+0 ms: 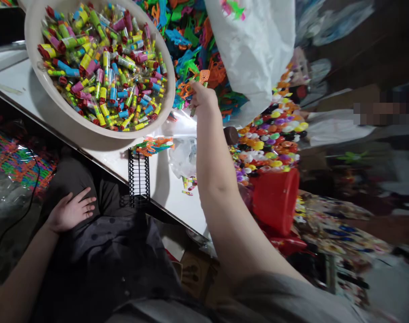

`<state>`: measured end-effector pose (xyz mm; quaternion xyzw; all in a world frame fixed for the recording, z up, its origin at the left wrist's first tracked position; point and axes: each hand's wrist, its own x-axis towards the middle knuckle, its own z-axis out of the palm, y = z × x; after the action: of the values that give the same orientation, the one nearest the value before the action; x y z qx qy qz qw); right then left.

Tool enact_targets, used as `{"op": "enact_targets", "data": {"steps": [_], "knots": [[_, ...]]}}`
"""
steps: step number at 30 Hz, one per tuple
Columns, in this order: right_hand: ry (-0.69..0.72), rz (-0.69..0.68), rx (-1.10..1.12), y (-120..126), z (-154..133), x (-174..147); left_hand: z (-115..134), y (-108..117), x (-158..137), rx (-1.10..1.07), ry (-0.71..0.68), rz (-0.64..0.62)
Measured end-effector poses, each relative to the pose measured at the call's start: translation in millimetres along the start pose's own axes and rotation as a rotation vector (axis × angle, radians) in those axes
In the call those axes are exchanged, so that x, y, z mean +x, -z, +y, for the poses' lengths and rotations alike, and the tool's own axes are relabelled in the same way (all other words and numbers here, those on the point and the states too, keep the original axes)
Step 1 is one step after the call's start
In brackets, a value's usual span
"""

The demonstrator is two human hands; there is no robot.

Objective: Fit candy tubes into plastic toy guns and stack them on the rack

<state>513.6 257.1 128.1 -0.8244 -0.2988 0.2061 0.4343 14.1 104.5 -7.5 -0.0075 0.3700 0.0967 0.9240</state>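
Note:
Stretched out over the table, my right hand (202, 96) is closed, with a perforated orange plastic piece (204, 76) at its fingers. A thin olive-coloured stick shows beside the fingers; its kind is unclear. Beneath and beyond this hand spreads a pile of bright plastic toy pieces (180, 40) in blue, green and orange. To its left stands a large pale basin (170, 96) full of small candy-filled tubes (106, 67). My left hand (71, 211) rests open on my thigh, fingers spread, holding nothing.
A black wire rack (139, 177) with colourful pieces (153, 146) at its top sits on the table's near edge. Nearby are a clear plastic bag (183, 157), a red bucket (274, 202), small balloon-like toys (258, 146) and a white sack (254, 49). Another person is at the far right.

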Motion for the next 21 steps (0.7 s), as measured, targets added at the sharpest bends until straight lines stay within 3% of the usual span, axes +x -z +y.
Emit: {"op": "enact_targets", "data": {"steps": [3, 8, 15, 19, 21], "knots": [[-0.169, 0.006, 0.094, 15, -17, -44, -5, -2, -1, 0.017, -0.061, 0.002], [-0.083, 0.006, 0.16, 40, -15, -112, -14, -4, -2, 0.039, -0.146, 0.06], [-0.143, 0.002, 0.25, 56, 62, -199, -22, -3, -2, 0.059, -0.228, -0.007], [-0.311, -0.106, 0.308, 45, 113, -240, -24, -4, -2, 0.078, -0.255, -0.037], [-0.328, -0.135, 0.312, 38, 131, -252, -24, -3, -2, 0.091, -0.263, -0.045]]}}
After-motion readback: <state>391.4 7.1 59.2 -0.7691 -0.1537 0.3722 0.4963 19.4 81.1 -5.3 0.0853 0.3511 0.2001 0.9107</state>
